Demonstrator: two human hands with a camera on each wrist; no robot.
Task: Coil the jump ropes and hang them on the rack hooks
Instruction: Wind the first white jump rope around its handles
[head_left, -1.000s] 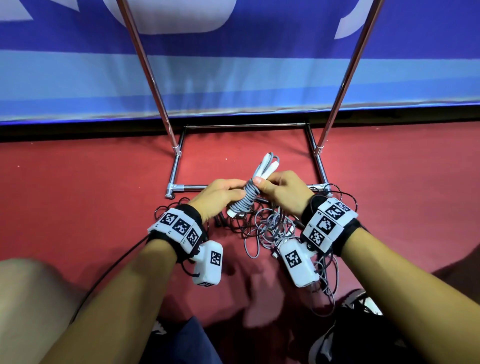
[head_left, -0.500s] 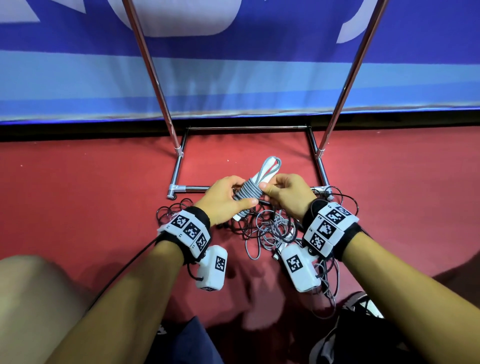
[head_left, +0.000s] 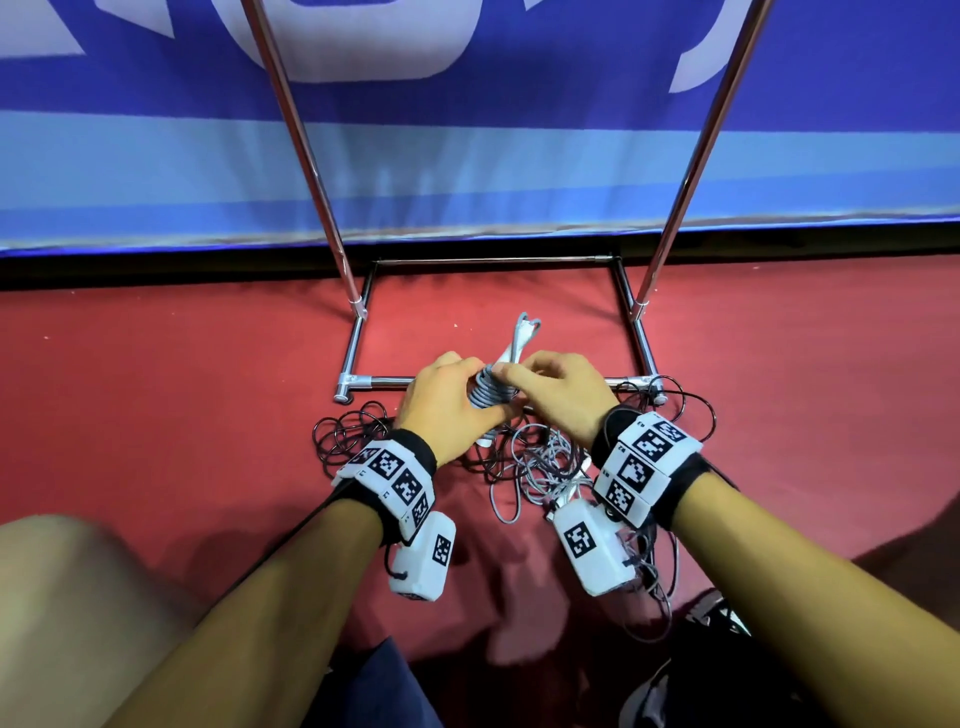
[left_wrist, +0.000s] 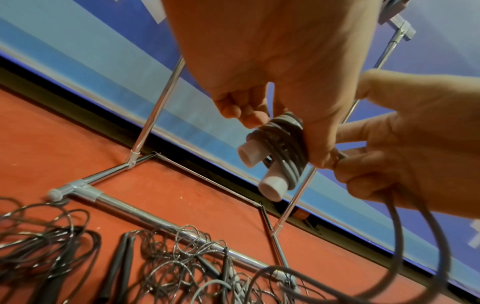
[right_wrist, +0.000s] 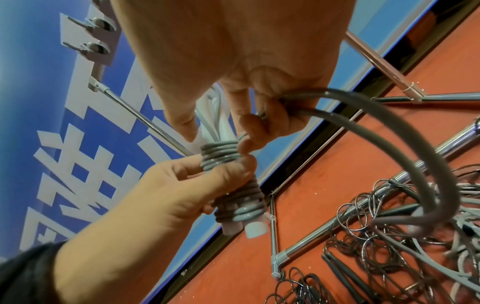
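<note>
Just above the red floor (head_left: 156, 415), near the chrome rack's base bar (head_left: 387, 383), the left hand (head_left: 447, 402) grips the grey jump rope coiled round its two white handles (right_wrist: 233, 164), while the right hand (head_left: 558, 392) pinches the rope's loose loop (right_wrist: 389, 127).

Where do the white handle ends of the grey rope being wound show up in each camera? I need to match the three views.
Head: white handle ends peek out low of centre, below the left hand, mostly hidden.
Left wrist: right of centre, two round white ends below the grey coil.
Right wrist: lower centre, below the coil.
Shared landmark: the chrome rack base's corner joint on the red floor.
</note>
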